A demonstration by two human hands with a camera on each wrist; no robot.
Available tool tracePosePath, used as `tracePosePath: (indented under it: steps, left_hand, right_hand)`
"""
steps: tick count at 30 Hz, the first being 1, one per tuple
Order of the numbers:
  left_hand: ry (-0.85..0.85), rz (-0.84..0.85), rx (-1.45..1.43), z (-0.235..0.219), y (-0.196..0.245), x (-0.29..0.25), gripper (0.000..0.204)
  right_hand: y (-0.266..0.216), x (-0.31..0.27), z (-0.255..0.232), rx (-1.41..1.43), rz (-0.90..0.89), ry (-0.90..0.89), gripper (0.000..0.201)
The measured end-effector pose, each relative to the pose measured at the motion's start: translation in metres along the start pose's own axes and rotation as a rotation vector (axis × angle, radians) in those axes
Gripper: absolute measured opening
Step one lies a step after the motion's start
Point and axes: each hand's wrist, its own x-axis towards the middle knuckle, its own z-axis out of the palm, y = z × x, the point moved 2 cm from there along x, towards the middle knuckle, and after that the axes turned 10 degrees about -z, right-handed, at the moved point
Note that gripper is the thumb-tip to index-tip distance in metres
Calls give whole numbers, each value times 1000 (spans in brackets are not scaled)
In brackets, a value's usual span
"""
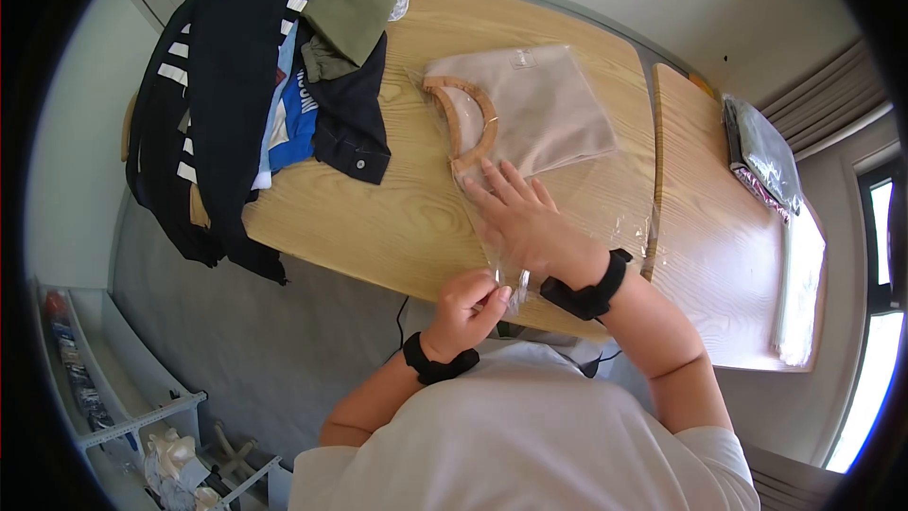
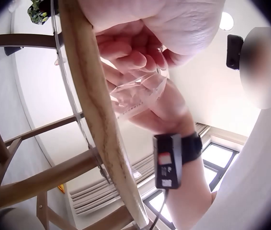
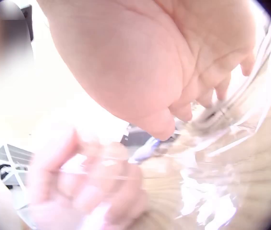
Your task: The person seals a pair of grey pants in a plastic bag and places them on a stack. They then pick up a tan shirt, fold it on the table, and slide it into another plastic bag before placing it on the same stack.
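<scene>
A folded pinkish-beige cloth item [image 1: 553, 104] lies on the wooden table inside a clear plastic bag [image 1: 605, 203]. A brown half-ring band [image 1: 487, 123] curves along its left side. My right hand [image 1: 534, 224] is spread over the near part of the bag, fingers straight, fingertips close below the band. At the table's near edge my left hand [image 1: 465, 306] pinches the end of the bag between thumb and curled fingers. The left wrist view shows crumpled clear plastic [image 2: 138, 91] by those fingers. Shiny film [image 3: 207, 191] lies under my right palm in the right wrist view.
A heap of clothes with black trousers [image 1: 227, 66] and an olive garment [image 1: 350, 14] covers the table's left end. Bagged items [image 1: 764, 151] lie on the side table at right, beside a stack of clear bags [image 1: 799, 293]. A storage rack [image 1: 142, 416] stands lower left.
</scene>
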Motion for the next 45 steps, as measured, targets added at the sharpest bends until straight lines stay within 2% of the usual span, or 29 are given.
tracePosePath:
  steps: [2, 4, 6, 8, 10, 11, 12, 13, 14, 15, 16, 17, 18, 19, 21, 25, 27, 31, 33, 34, 36, 37, 39, 40, 42, 43, 45]
  left_hand:
    - [1, -24, 6, -5, 3, -2, 21]
    - [35, -139, -3, -16, 8, -8, 19]
    - [48, -130, 17, -34, 1, -17, 16]
    - [57, -110, 129, -57, 2, -25, 19]
    - [-36, -65, 168, -81, 0, -28, 24]
    - [-42, -63, 174, -91, -3, -29, 24]
    - [25, -206, 93, -101, -9, -29, 26]
    - [93, -348, 12, -106, -10, -29, 31]
    - [91, -346, 22, -107, -8, -24, 31]
    - [142, -478, 15, -107, -5, -13, 35]
    - [195, -608, 7, -108, -4, -1, 40]
    - [199, -603, 16, -109, -3, 10, 40]
    - [139, -702, 3, -109, -5, 22, 41]
    - [77, -800, -9, -110, -7, 33, 43]
    - [37, -818, 41, -106, -5, 55, 39]
    - [-105, -835, 138, -99, -20, 72, 26]
    - [-102, -822, 142, -97, -22, 71, 25]
    - [-75, -777, 144, -95, -21, 67, 25]
    - [-82, -777, 149, -97, -25, 68, 28]
    - [-85, -781, 155, -97, -26, 68, 31]
    - [-84, -788, 143, -97, -20, 69, 35]
    - [-88, -787, 133, -96, -17, 68, 40]
    - [-117, -784, 158, -96, -20, 69, 45]
    - [-137, -774, 161, -97, -21, 69, 45]
    - [-190, -769, 171, -98, -21, 67, 41]
    - [-236, -742, 165, -98, -20, 67, 40]
    - [-292, -730, 172, -99, -16, 65, 37]
  right_hand:
    - [-12, -24, -27, 221, -69, -139, 56]
    - [-20, -51, -66, 442, -287, -320, 48]
    - [-11, -79, -105, 953, -234, -421, 37]
    - [18, -103, -125, 1111, -46, -237, 30]
    - [53, -122, -115, 1100, 346, 93, 30]
    - [75, -129, -99, 1043, 469, 215, 30]
    - [93, -133, -81, 983, 590, 335, 31]
    - [99, -130, -68, 989, 588, 344, 31]
    - [104, -128, -58, 967, 687, 337, 31]
    - [108, -126, -50, 942, 784, 329, 32]
    - [113, -120, -45, 948, 778, 336, 32]
    - [118, -115, -40, 1056, 849, 302, 32]
    - [121, -109, -37, 1164, 916, 265, 33]
    - [121, -103, -39, 1170, 908, 272, 33]
    - [119, -94, -41, 1074, 832, 169, 28]
    - [136, -103, -19, 1131, 815, 192, 26]
    - [139, -110, -17, 1419, 897, 360, 21]
    - [134, -112, -28, 1329, 965, 261, 19]
    - [122, -109, -39, 701, 824, 355, 15]
    - [107, -110, -48, 702, 825, 346, 15]
    - [66, -115, -75, 323, 450, 396, 15]
    - [52, -121, -78, 340, 460, 370, 15]
    - [21, -131, -85, -6, 158, 416, 18]
    - [8, -135, -80, 249, 146, 364, 21]
    - [-17, -142, -66, 810, 99, 81, 29]
    - [-25, -142, -60, 817, 103, 72, 29]
    - [-40, -141, -37, 963, -32, -95, 42]
